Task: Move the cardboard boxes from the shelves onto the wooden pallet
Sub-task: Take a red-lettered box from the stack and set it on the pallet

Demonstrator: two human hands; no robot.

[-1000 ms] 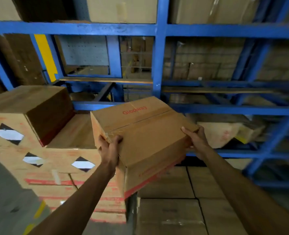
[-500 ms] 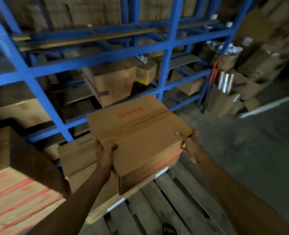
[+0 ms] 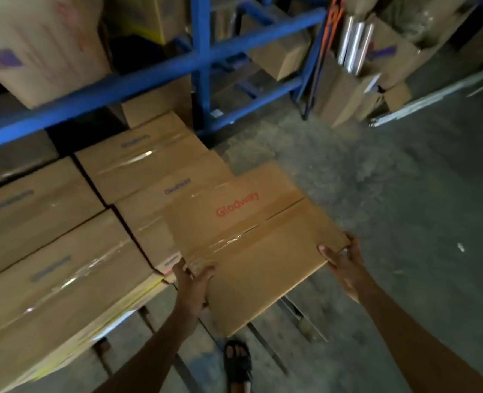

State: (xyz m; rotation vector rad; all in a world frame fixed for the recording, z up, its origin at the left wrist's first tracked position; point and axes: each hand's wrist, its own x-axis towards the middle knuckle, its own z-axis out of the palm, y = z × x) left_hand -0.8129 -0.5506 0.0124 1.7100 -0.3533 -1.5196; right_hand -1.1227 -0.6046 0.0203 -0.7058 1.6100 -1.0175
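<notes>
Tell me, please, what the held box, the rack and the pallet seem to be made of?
Box: brown cardboard, matte, with glossy clear tape along its seam. Rack: probably metal, going by its straight blue-painted beams. Pallet: apparently bare wood, rough grey slats with gaps.

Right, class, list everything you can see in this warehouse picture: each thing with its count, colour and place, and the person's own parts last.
Carried box: one, brown, red lettering, held above the pallet's near right part.
Stacked boxes: four tops visible, brown, blue lettering, on the pallet at left.
Wooden pallet: one, grey-brown, under the boxes.
Shelf rack: blue, behind, brown boxes on it.
Film rolls: shiny, upper right; count unclear.
Floor: grey concrete, right.
Sandalled foot: one, black sandal, bottom centre.
Left hand: grips the box's near corner.
Right hand: grips its right corner.
</notes>
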